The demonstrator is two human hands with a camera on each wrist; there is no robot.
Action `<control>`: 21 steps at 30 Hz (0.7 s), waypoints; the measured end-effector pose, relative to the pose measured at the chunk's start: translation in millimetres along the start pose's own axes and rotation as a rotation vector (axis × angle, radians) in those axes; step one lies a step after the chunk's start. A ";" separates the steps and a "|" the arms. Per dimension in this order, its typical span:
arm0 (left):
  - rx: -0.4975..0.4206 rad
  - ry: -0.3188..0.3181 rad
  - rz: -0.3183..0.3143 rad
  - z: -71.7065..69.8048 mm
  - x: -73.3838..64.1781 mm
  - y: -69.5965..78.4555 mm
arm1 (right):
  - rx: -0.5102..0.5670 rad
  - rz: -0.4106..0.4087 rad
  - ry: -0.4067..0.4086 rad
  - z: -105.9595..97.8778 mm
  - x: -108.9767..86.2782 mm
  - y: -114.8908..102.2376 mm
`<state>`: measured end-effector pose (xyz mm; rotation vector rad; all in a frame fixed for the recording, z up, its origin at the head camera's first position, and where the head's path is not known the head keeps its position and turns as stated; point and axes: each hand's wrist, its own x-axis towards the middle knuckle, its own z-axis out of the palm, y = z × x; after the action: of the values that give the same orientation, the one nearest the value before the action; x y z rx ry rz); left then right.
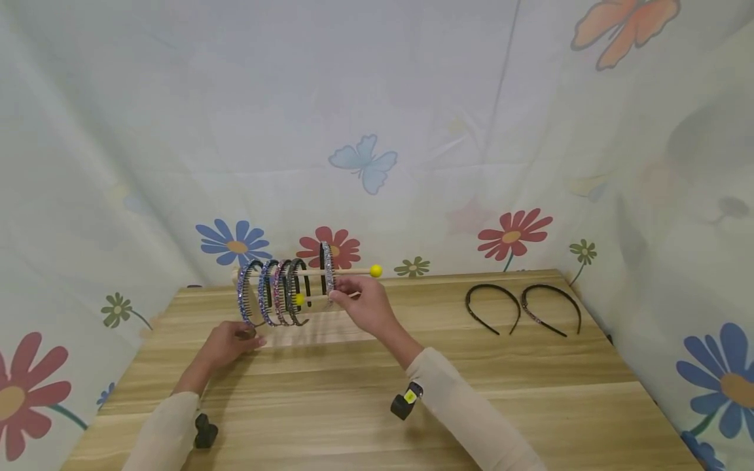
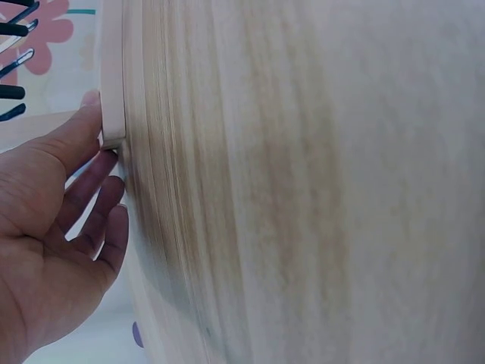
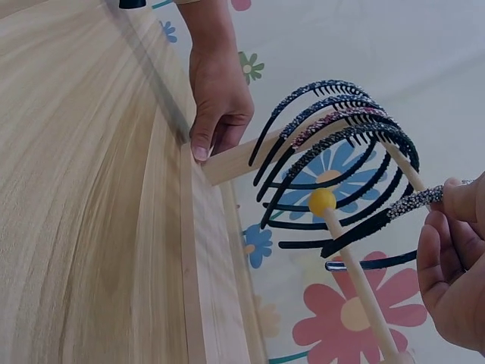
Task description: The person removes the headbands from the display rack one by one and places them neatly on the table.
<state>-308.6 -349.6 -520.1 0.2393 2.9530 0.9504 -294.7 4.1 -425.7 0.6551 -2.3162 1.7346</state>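
A wooden rack with rods ending in yellow balls stands at the table's back left. Several glittery toothed headbands, in blue, pink and dark tones, hang side by side on it. My right hand pinches a silver glittery headband between thumb and fingers, right of the others and close to the upper rod. In the right wrist view, part of this headband is hidden by the fingers. Low at the rack's left end, my left hand grips the end of the flat wooden base, thumb and fingers on opposite sides.
Two dark headbands, one plain and one with small coloured stones, lie side by side on the table's right. The wood-grain table meets a flower-and-butterfly cloth at the back. Both wrists wear black cameras.
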 end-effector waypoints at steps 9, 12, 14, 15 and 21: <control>0.007 0.001 0.011 -0.4 -0.4 0.1 | 0.037 -0.008 0.014 -10.3 -1.5 -6.3; 0.010 -0.003 0.002 -0.7 -0.6 0.5 | 0.042 -0.023 0.011 -13.0 -1.3 -9.0; 0.014 -0.008 -0.001 -0.5 -0.6 0.5 | 0.045 -0.032 0.012 -15.2 -1.3 -11.5; 0.015 -0.010 -0.004 -0.2 -0.6 0.6 | 0.045 -0.036 0.014 -16.2 -1.0 -12.1; 0.018 -0.010 -0.005 0.1 -1.0 1.1 | 0.020 -0.052 0.036 -23.1 -0.1 -15.7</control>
<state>-307.4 -348.8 -519.5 0.2361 2.9529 0.9197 -290.4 22.4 -405.1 0.6751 -2.2403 1.7349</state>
